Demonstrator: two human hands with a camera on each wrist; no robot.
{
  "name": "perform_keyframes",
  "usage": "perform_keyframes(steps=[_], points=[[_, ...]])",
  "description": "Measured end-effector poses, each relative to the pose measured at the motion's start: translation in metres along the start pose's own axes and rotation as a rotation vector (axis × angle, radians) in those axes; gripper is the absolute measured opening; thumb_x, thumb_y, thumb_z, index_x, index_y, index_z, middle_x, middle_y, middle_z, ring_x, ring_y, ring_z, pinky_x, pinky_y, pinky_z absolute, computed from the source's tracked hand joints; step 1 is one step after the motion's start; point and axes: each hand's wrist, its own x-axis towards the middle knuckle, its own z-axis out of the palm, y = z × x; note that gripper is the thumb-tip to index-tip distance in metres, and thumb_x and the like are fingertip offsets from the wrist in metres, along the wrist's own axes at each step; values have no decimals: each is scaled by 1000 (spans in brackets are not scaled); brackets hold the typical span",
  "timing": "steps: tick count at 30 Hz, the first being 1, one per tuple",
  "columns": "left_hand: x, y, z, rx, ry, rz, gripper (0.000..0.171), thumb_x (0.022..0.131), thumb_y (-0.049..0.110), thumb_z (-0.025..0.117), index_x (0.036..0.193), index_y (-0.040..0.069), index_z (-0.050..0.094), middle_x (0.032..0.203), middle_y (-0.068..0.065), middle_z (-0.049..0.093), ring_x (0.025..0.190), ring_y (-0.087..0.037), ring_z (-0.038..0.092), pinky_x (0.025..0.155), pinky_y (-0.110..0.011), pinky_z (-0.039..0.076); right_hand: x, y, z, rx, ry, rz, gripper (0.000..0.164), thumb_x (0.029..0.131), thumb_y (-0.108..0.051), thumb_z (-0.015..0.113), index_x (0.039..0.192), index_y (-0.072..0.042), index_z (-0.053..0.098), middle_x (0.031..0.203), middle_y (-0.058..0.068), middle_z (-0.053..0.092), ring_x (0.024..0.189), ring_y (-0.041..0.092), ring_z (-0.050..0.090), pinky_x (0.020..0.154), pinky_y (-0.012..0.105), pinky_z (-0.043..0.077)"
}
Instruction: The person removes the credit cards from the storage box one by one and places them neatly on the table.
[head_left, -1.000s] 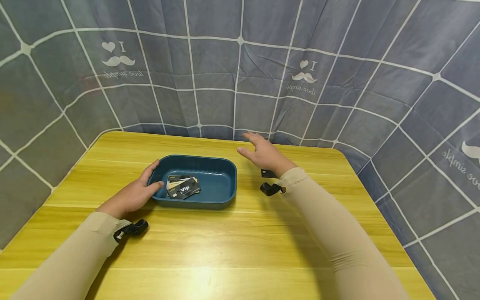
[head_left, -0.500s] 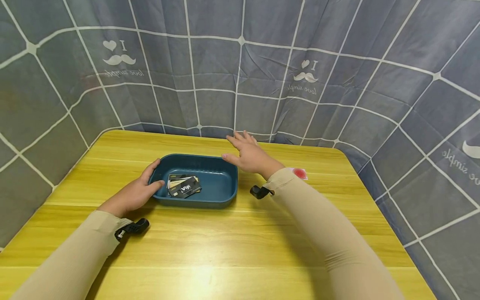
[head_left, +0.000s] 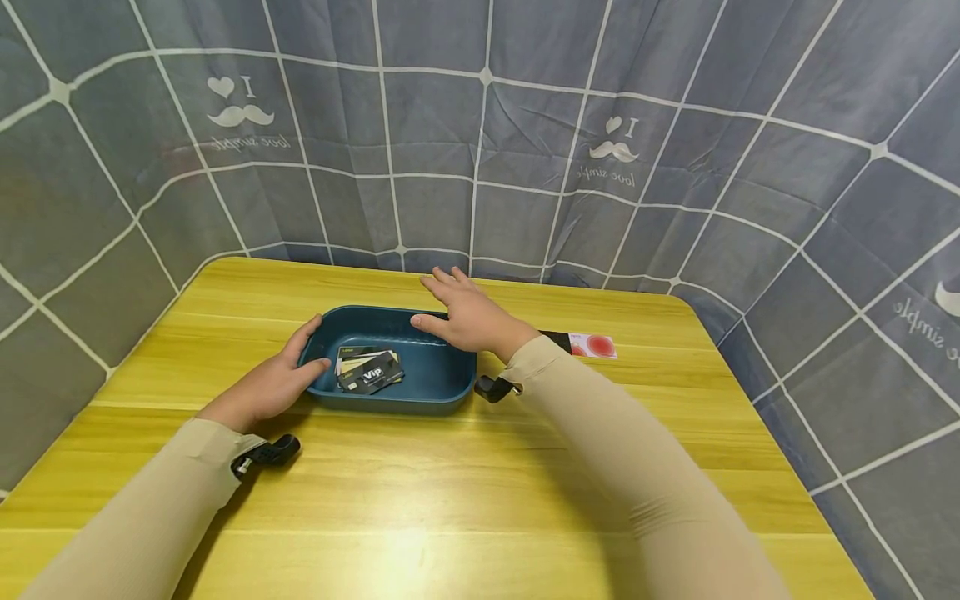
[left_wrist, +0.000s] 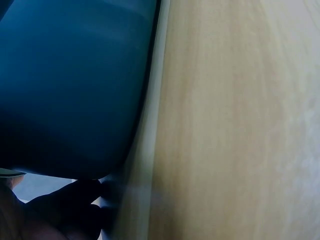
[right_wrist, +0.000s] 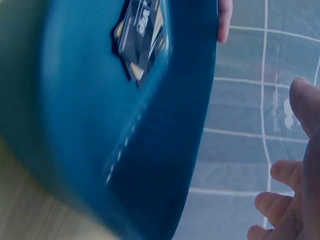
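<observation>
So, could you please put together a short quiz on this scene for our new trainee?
1. Multiple choice: which word stands out on the topmost black card in the blue plastic tub?
A) Sale
B) Vip
C) Hotel

2. True or false: the right-hand grip is closed around a card.

3. Open question: where does the card with the red disc lie in relation to the tub?

Key:
1. B.
2. False; its fingers are spread at the tub's far right side, and no card shows in it.
3. Outside the tub, to its right, on the wood-grain table just beyond the right sleeve.
</observation>
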Motion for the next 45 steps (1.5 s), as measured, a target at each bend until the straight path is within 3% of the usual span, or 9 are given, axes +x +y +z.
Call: perform_keyframes(steps=[14,23,31,39,45], points=[[0,2,0,-12,-5,-20,84,111,54,39,169,28,-16,171,-36,9,147,-66,28,113,-82,29,20,-33,16,-1,-61,-59,81,106,-55,56,170,-21,22,178,4,16,166,31,6,134,48,15],[0,1,-1,-21,-5,-20,85,111,53,40,169,26,-15,171,-36,10,147,-67,28,113,-82,29,29,-49,21,3,-73,-133,75,106,-48,59,168,-15,31,173,5,33,161,23,31,131,39,27],[1,-1,-1,-25,-13,-14,84,111,53,39,169,26,-16,170,-37,10,146,-67,30,111,-82,31,37,-59,25,16,-105,-126,67,106,-46,60,164,-19,40,166,1,46,153,19,44,126,37,38],[0,0,-2,-17,-7,-14,83,112,52,38,169,25,-15,169,-39,14,145,-66,33,111,-82,32,46,-59,28,66,-136,-135,57,105,-40,65,156,-17,54,145,5,65,126,18,66,107,34,55],[-2,2,-2,-29,-12,-21,83,112,52,38,169,25,-15,170,-37,11,146,-65,32,111,-81,32,53,-56,31,78,-167,-146,53,104,-38,67,153,-18,58,133,4,71,107,14,70,92,28,57]])
